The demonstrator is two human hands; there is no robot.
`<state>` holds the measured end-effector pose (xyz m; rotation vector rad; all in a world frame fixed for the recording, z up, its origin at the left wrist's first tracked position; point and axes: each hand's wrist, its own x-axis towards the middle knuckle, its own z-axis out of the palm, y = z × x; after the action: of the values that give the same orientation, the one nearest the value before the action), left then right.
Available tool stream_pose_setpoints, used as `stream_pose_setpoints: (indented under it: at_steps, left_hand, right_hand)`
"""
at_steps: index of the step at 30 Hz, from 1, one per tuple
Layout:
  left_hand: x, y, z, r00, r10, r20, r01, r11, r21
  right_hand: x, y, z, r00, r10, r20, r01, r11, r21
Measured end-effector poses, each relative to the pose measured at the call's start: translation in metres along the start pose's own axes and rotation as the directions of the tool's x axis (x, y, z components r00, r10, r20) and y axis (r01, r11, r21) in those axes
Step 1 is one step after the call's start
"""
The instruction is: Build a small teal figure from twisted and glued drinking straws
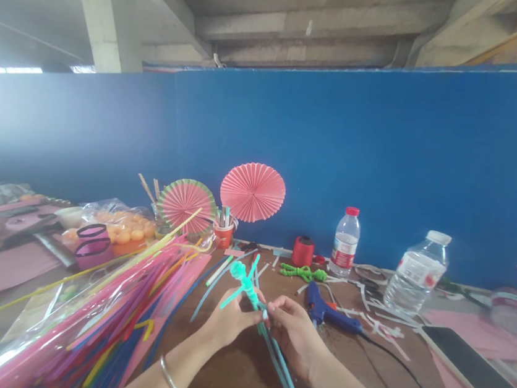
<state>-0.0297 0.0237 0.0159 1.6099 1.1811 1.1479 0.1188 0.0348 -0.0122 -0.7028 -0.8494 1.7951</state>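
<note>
A turquoise pipe-cleaner figure (248,287), with a round coiled head, two sticking-out arms and a wrapped body, is held upright above the brown table. My left hand (227,322), with a silver bangle on its wrist, is closed around the figure's body. My right hand (295,332) pinches at the figure's lower part, thumb and fingertips together on a pipe-cleaner strand; the exact grip is partly hidden. Long pale-blue pipe-cleaner ends (284,371) hang down between my hands towards the table's near edge.
Left lies a plastic-wrapped bundle of coloured pipe cleaners (113,321). To the right are a blue glue gun (331,314) with its cord, a green twisted piece (303,272), red thread spool (303,252), two water bottles (345,244) and a phone (475,374). Pink paper fans (252,192) stand behind.
</note>
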Motion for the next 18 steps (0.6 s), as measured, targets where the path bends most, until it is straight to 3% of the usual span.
stream_pose_setpoints:
  at_steps: [7,12,15,18]
  left_hand:
    - [0.003,-0.008,0.005,0.996,-0.064,0.066,0.082,0.940,-0.330]
    - [0.003,-0.011,0.004,0.992,-0.112,0.057,0.125,0.895,-0.428]
    - [0.003,-0.013,0.003,0.988,-0.150,0.049,0.155,0.872,-0.464]
    - [0.002,-0.014,0.004,0.977,-0.196,0.085,0.212,0.836,-0.506]
  right_hand:
    - [0.001,0.004,0.000,0.993,-0.118,0.011,0.118,0.986,-0.119]
    - [0.002,0.004,0.000,0.979,-0.203,0.024,0.201,0.929,-0.311]
    - [0.001,0.004,-0.001,0.965,-0.258,0.039,0.246,0.851,-0.464]
    - [-0.001,0.004,-0.002,0.935,-0.349,0.068,0.304,0.682,-0.666]
